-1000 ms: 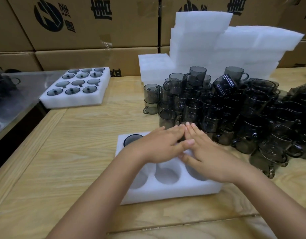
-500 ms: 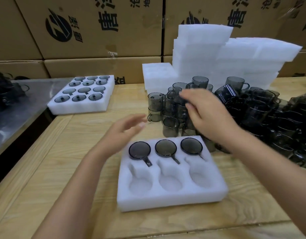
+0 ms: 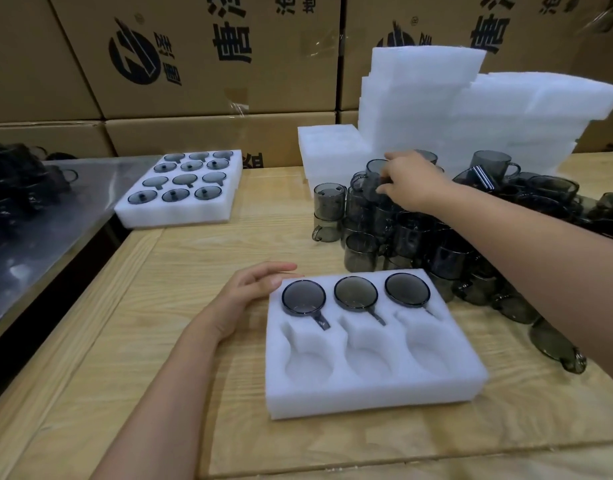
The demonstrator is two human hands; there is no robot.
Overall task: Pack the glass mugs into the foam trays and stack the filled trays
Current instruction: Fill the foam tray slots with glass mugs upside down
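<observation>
A white foam tray (image 3: 367, 393) lies in front of me on the wooden table. Its far row holds three smoky glass mugs (image 3: 355, 293); the three near pockets are empty. My left hand (image 3: 249, 292) rests open against the tray's far left corner. My right hand (image 3: 412, 183) reaches into the pile of grey glass mugs (image 3: 436, 244) behind the tray and grips one mug (image 3: 374, 178) at the top of the pile. A filled tray (image 3: 180, 213) of several mugs sits at the far left of the table.
Stacks of white foam trays (image 3: 471, 112) stand behind the mug pile. Brown cartons (image 3: 201, 57) wall off the back. A steel table (image 3: 38, 244) with more dark mugs (image 3: 17, 181) is at the left. One mug (image 3: 557, 344) lies tipped at the right.
My right hand reached farther into the pile and closed its fingers on a mug. My left hand dropped from mid-air to the tray's far left corner.
</observation>
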